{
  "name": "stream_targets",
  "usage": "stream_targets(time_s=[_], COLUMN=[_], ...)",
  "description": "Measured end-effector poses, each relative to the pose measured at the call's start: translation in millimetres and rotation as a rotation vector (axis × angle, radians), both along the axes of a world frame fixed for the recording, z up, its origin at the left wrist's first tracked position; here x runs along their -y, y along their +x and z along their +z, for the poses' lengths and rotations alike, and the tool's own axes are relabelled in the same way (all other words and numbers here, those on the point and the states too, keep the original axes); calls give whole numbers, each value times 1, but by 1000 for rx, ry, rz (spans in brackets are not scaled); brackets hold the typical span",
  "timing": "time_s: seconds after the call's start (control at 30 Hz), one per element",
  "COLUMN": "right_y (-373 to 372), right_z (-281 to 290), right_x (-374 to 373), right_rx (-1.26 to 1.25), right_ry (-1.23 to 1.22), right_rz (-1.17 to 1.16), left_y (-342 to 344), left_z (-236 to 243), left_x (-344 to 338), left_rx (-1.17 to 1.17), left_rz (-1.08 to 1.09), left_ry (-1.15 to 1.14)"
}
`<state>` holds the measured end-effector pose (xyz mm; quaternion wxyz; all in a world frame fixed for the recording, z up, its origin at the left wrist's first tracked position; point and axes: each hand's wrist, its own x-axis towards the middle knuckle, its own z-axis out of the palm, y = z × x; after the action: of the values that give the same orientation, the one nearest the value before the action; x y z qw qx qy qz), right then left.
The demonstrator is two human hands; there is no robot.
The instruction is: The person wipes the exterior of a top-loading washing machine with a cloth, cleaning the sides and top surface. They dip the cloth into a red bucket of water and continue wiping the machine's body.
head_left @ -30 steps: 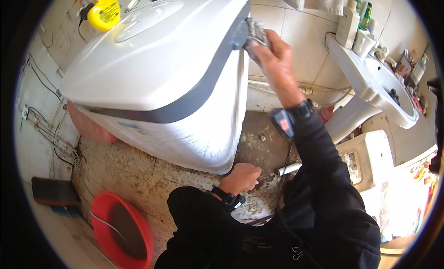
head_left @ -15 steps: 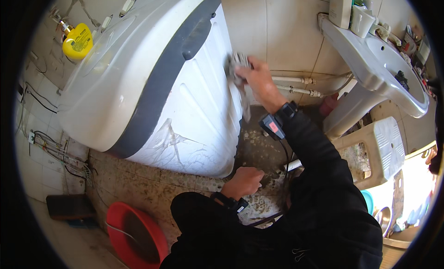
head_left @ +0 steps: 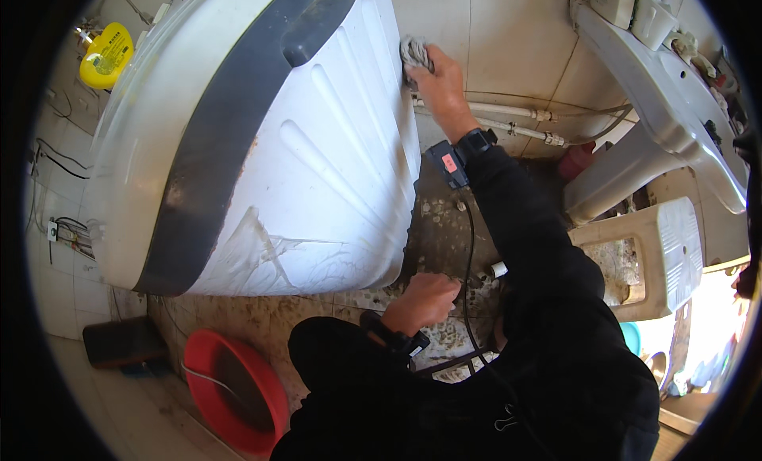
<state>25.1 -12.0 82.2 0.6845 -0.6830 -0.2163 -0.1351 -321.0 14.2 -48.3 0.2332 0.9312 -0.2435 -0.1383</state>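
Observation:
A crumpled grey cloth (head_left: 414,55) is held in my right hand (head_left: 441,88) against the upper rear edge of the white washing machine (head_left: 317,183), on its ribbed side panel. The machine has a dark grey band (head_left: 206,136) and wrinkled film or streaks low on its side. My left hand (head_left: 421,302) is low, just in front of the machine's bottom corner over the dirty floor, with its fingers curled; whatever may be inside them is hidden.
A pedestal sink (head_left: 635,96) with bottles stands at the right, above a pale plastic stool (head_left: 671,255). White pipes (head_left: 508,112) run along the back wall. A red basin (head_left: 274,405) and a dark board (head_left: 119,342) lie at lower left. A yellow bottle (head_left: 107,56) hangs at upper left.
My right hand moved from the machine's top corner down along its side, then up again with the cloth. The view has shifted, showing more side panel. My left hand stays low.

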Motion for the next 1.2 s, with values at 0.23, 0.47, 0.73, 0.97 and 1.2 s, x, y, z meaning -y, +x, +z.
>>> stream_targets(time_s=[0.23,0.47,0.73,0.97,1.2], right_y=[-44,-97,-88,-78,-66], right_z=[-152,-157,50,142,72], right_x=[9,13,24,26,12], right_rx=[-448,-1054,-336,122,542], right_ry=[-12,-23,-11,163,56], right_rz=[39,88,229,363,24], left_y=[3,5,-4,-2,-3], left_z=[7,16,12,0,1], left_x=[5,6,3,3,2], left_rx=[14,-13,-1,39,80], left_rz=[11,-10,35,18,64], left_ry=[-42,46,2,-14,-151])
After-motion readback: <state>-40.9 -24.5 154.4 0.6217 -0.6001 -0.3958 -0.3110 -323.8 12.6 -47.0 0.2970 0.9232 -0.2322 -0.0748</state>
